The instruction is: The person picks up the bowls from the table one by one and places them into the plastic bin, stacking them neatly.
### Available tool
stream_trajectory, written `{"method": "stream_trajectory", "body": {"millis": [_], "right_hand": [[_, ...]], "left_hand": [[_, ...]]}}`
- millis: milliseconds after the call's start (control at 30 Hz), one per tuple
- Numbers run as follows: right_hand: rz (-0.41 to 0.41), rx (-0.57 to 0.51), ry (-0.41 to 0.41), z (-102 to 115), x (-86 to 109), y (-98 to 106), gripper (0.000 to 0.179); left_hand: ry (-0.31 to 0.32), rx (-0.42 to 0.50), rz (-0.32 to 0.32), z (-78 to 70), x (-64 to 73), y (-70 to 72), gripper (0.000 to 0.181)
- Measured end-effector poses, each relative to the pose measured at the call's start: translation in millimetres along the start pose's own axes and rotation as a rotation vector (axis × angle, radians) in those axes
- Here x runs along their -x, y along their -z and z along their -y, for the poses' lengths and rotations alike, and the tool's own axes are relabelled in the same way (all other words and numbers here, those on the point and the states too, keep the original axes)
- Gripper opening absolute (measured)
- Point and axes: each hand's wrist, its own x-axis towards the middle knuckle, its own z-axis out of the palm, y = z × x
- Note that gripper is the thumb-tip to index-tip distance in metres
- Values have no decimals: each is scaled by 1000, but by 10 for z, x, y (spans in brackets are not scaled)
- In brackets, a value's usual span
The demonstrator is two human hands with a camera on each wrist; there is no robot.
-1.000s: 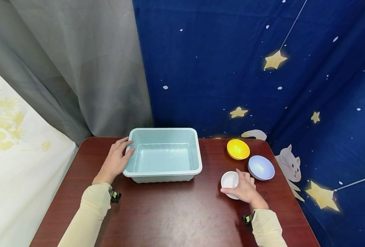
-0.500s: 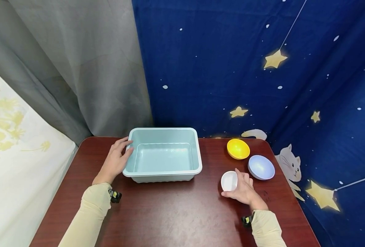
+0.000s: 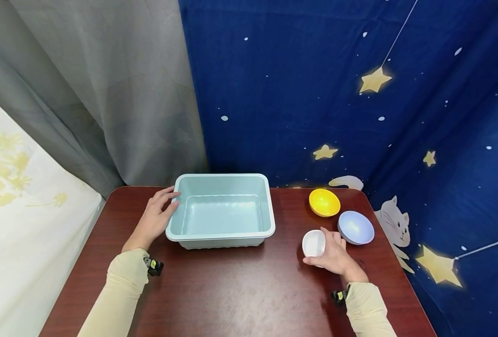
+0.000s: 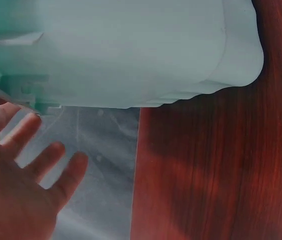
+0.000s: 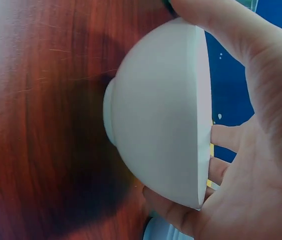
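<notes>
The right hand (image 3: pixel 333 255) has the small white bowl (image 3: pixel 313 243) in its grip. The thumb pinches the near side of the rim, and a finger pinches the far side, so the white bowl sits between them, just under the palm and a bit to its left. In the right wrist view, the bowl's mouth faces the palm and its little round foot points at the brown desk (image 3: pixel 240 290). I cannot tell if that foot touches the wood. The left hand (image 3: pixel 149 220) is at the left side of a pale blue tub (image 3: pixel 219 236). Its grip is spread: the fingers are apart and the tips touch the tub's rim, without wrapping around it. The white bowl is well apart from that hand, with the tub in between and the bowl to the right. Just beside the right hand's fingers is a light blue bowl (image 3: pixel 356 228). A yellow bowl (image 3: pixel 324 202) stands behind the white one, near the back edge. Past the desk hang a gray cloth (image 3: pixel 152 93) and a dark blue cloth (image 3: pixel 274 93) with yellow stars.
</notes>
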Motion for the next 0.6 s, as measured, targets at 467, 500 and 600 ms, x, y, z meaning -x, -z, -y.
{"method": "stream_trajectory", "body": {"millis": [467,500,600], "right_hand": [[-8,19,54,111,-107,180,122],[-10,17,60,125,-115,201,122],[-16,12,67,169,-142,270,122]], "left_hand": [[106,110,79,16,-10,12,60],[108,112,82,9,-7,8,60],[115,114,81,5,1,3,61]]}}
